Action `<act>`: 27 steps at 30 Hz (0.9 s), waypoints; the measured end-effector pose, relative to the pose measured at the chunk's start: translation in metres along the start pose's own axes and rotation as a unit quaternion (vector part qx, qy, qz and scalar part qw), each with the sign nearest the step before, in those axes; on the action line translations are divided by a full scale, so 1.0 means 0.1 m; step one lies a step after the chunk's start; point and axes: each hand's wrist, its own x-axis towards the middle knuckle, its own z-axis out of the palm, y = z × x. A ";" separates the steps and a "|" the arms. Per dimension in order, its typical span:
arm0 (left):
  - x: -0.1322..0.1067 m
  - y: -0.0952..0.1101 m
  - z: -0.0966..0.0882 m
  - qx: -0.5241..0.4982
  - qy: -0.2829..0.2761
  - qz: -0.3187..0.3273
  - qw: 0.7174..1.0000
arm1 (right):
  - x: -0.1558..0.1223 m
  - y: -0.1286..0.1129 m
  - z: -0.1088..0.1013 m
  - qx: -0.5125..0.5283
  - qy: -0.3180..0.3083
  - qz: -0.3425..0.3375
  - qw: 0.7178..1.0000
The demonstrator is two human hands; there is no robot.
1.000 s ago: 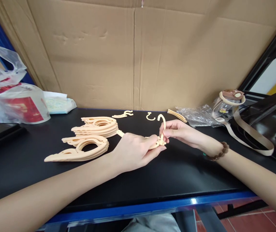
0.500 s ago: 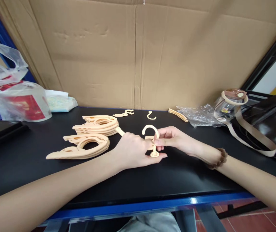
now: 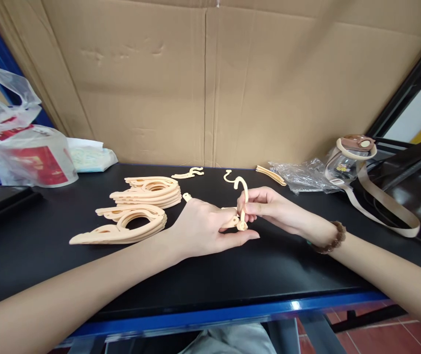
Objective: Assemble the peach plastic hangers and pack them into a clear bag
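My left hand [image 3: 205, 228] is closed around cream plastic hanger arms [image 3: 187, 197]; their ends stick out on both sides of the fist, and the middle is hidden. Between thumb and fingers, my right hand [image 3: 265, 209] pinches a cream hanger hook [image 3: 245, 194], its curve upward and its round base beside the arm ends at my left thumb. Whether base and arms are joined I cannot tell. Left of my hands lie two stacks of folded hangers, a nearer stack [image 3: 147, 231] and a farther stack [image 3: 173, 199].
Behind my hands lie a loose hook [image 3: 227, 176], some hook pieces [image 3: 188, 174] and thin strips [image 3: 271, 175]. Crumpled clear plastic [image 3: 300, 178] and a strapped bottle [image 3: 346, 167] stand right. At left are a bagged tub [image 3: 44, 160], a tissue pack [image 3: 91, 156] and a phone [image 3: 2, 199].
The hook in my right hand has turned so that its curve shows more edge-on, and has shifted slightly right. My left hand stays nearly in place, still gripping the arms.
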 end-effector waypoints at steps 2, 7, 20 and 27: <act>0.00 0.00 0.00 0.000 0.004 0.006 1.000 | 0.01 0.01 0.02 0.016 0.002 0.006 1.000; 0.00 0.00 0.00 0.018 -0.001 0.027 0.999 | 0.03 0.04 0.04 0.030 -0.003 0.020 0.999; 0.00 -0.02 0.00 0.143 -0.008 0.030 0.989 | 0.03 0.03 0.08 -0.047 0.038 0.026 0.998; 0.00 -0.06 -0.01 0.200 -0.047 0.032 0.978 | 0.03 0.04 0.07 -0.069 0.035 0.035 0.996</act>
